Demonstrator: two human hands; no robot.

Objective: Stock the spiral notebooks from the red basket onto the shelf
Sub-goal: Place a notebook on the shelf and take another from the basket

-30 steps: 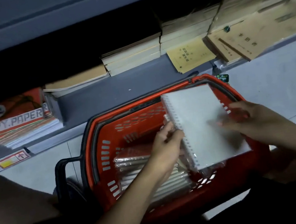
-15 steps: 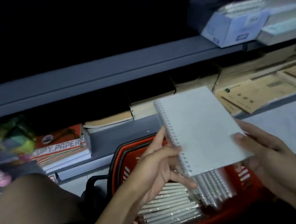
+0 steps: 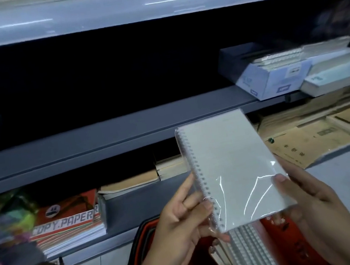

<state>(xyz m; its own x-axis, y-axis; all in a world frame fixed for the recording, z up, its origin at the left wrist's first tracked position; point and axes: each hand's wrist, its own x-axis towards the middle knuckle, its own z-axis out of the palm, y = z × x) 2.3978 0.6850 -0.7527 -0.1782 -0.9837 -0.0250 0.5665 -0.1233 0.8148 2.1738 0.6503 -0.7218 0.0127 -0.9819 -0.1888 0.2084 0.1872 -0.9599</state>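
Note:
I hold a stack of white spiral notebooks [image 3: 234, 169] in clear plastic wrap, raised in front of the shelves above the red basket [image 3: 272, 226]. My left hand [image 3: 182, 219] grips the stack at its spiral edge, thumb on top. My right hand [image 3: 303, 194] grips the lower right corner. More wrapped notebooks [image 3: 249, 253] show under the top one and lie in the basket. The grey middle shelf [image 3: 103, 143] runs just behind the stack, its left and middle part bare.
On the middle shelf at the right stands a blue-white box [image 3: 275, 78] of spiral notebooks beside stacked pads. The bottom shelf holds copy paper packs [image 3: 69, 218], brown notebooks [image 3: 131, 182] and brown envelopes [image 3: 318, 138]. My knees sit at the lower left and right.
Both hands lifted the notebook stack out of the basket and up toward the middle shelf. My view tilted upward, bringing the upper shelves into sight.

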